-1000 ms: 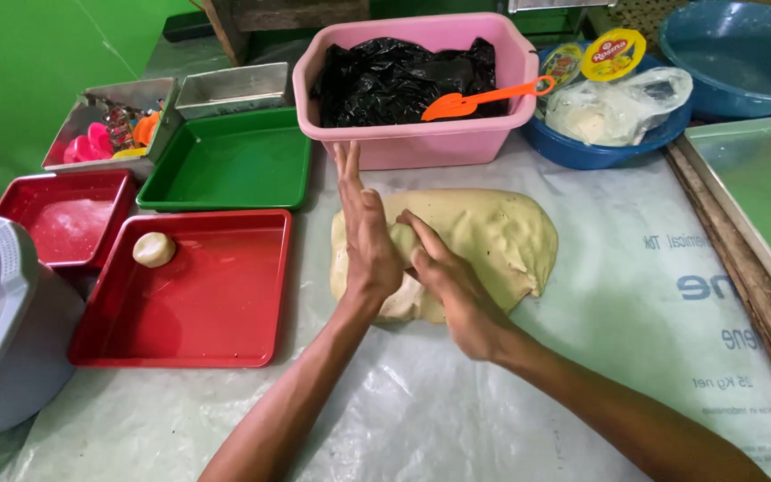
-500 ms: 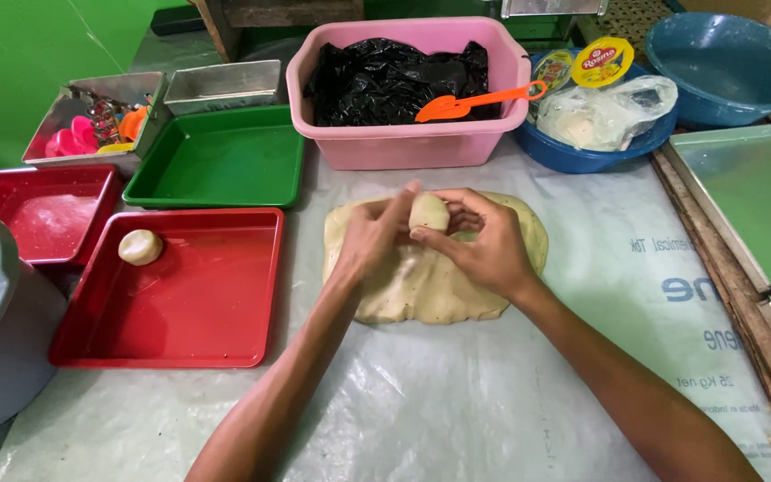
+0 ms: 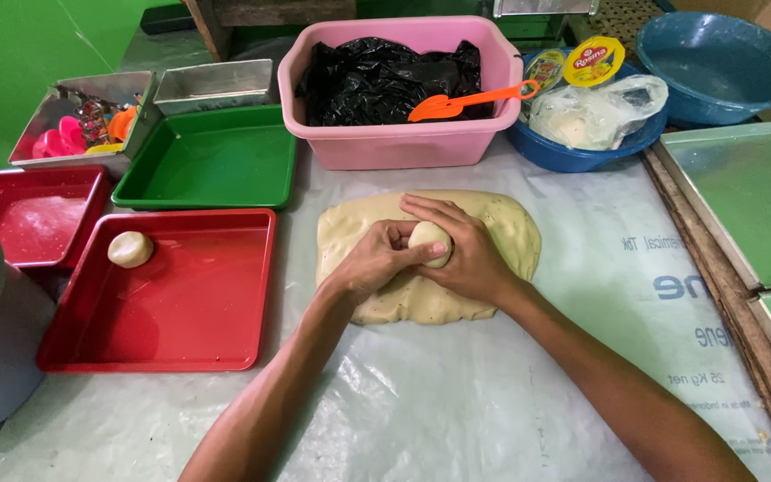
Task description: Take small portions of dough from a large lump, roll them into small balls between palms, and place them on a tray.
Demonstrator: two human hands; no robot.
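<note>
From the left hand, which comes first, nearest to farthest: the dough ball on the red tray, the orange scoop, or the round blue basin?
Measured from the left hand in the head view:
1. Orange scoop, straight beyond the hands, lying on the pink tub.
2. Dough ball, off to the left on the red tray.
3. Blue basin, at the far right corner.

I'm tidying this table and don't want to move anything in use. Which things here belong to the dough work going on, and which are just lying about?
In use:
left hand and right hand, cupped around a dough ball
flat dough slab
red tray holding a finished ball

Lying about:
green tray
pink tub with orange scoop
blue basin
</note>
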